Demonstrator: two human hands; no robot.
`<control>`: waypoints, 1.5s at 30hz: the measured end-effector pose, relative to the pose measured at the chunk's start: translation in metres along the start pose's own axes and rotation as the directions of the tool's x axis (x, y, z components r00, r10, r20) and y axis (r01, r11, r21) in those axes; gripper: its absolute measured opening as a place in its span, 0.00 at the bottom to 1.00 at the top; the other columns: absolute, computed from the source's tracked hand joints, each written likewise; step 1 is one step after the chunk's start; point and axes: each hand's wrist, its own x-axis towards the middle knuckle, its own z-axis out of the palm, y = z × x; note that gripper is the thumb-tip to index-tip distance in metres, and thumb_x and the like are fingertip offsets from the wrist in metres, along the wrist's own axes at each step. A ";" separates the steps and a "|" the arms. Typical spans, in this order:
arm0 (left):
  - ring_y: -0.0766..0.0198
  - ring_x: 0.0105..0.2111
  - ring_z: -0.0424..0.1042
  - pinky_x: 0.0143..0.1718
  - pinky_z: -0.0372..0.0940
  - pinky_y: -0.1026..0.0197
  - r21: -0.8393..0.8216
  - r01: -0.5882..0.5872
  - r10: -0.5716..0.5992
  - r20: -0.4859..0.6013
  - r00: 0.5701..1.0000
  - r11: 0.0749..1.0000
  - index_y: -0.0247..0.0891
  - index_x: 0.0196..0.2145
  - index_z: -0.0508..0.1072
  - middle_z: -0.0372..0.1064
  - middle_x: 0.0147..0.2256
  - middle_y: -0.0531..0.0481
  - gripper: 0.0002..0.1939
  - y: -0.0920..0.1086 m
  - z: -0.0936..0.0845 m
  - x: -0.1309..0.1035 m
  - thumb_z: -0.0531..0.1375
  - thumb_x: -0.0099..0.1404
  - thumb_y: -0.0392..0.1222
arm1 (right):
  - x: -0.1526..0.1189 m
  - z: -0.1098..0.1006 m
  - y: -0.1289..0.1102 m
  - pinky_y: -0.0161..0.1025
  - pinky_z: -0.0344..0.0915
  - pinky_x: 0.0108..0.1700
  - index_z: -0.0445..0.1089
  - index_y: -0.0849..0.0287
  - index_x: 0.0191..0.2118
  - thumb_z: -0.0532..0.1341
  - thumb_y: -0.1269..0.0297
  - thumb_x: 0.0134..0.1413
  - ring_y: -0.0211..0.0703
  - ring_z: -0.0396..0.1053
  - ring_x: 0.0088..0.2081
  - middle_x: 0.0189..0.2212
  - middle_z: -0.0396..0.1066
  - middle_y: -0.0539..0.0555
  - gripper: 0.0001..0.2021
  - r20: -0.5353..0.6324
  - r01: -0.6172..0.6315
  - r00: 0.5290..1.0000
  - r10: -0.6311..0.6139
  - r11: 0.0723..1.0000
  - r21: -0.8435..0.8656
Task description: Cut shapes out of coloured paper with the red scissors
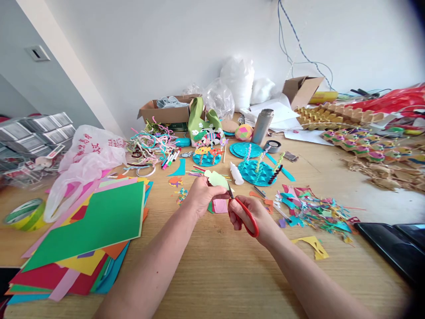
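Observation:
My left hand [204, 193] pinches a small piece of light green paper [218, 179] above the middle of the table. My right hand [250, 215] is wrapped round the red handles of a pair of scissors [254, 226]. The dark blades point up and to the left, at the right edge of the green paper; whether they are parted is too small to tell. Beneath my hands lies a pink paper scrap [219, 205]. A white bottle [236, 173] lies just beyond them. Past it are blue discs [255, 173] with fuzzy twisted stems standing up.
Coloured paper sheets [116, 212] are stacked at left, near a roll of tape [25, 215]. Paper scraps [315, 208] spread at right, before a black device [385, 243]. A metal flask [263, 126], pipe cleaners [152, 144] and painted egg cartons [368, 144] stand farther back.

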 end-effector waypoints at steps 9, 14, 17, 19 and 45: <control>0.63 0.26 0.73 0.31 0.70 0.60 0.005 -0.007 0.007 0.012 1.000 1.000 0.31 0.26 0.73 0.74 0.26 0.48 0.11 0.001 0.000 -0.001 0.67 0.41 0.32 | 0.001 -0.001 0.001 0.31 0.54 0.18 0.61 0.58 0.23 0.61 0.41 0.47 0.35 0.63 0.17 0.16 0.66 0.48 0.23 0.003 -0.017 1.000 0.017 1.000 0.014; 0.63 0.26 0.74 0.31 0.70 0.60 0.004 0.004 -0.004 0.013 1.000 1.000 0.31 0.28 0.74 0.74 0.26 0.48 0.12 0.001 -0.001 0.000 0.67 0.41 0.32 | 0.001 -0.001 0.001 0.31 0.53 0.18 0.60 0.58 0.23 0.62 0.42 0.47 0.35 0.63 0.16 0.16 0.66 0.48 0.22 0.005 -0.020 1.000 0.020 1.000 0.010; 0.63 0.26 0.73 0.31 0.70 0.60 0.005 0.004 -0.004 0.015 1.000 1.000 0.31 0.28 0.74 0.74 0.26 0.48 0.13 0.001 -0.001 0.000 0.67 0.41 0.32 | 0.000 -0.001 0.001 0.31 0.53 0.18 0.60 0.58 0.22 0.61 0.42 0.47 0.34 0.62 0.16 0.16 0.65 0.48 0.23 0.007 -0.017 1.000 0.017 1.000 0.009; 0.63 0.26 0.73 0.31 0.70 0.60 0.006 0.002 -0.003 0.019 1.000 1.000 0.31 0.28 0.73 0.74 0.27 0.47 0.13 0.001 -0.002 0.000 0.67 0.41 0.32 | 0.000 -0.001 0.000 0.31 0.53 0.18 0.60 0.58 0.22 0.61 0.42 0.47 0.34 0.62 0.17 0.17 0.65 0.48 0.23 0.006 -0.015 1.000 0.015 1.000 0.013; 0.63 0.27 0.74 0.31 0.70 0.61 0.010 0.010 -0.010 0.004 1.000 1.000 0.29 0.29 0.72 0.75 0.27 0.45 0.14 0.000 0.000 0.000 0.67 0.41 0.32 | 0.001 -0.001 0.002 0.32 0.56 0.20 0.62 0.59 0.24 0.61 0.42 0.48 0.36 0.65 0.19 0.18 0.67 0.50 0.23 0.028 0.013 1.000 -0.014 1.000 0.019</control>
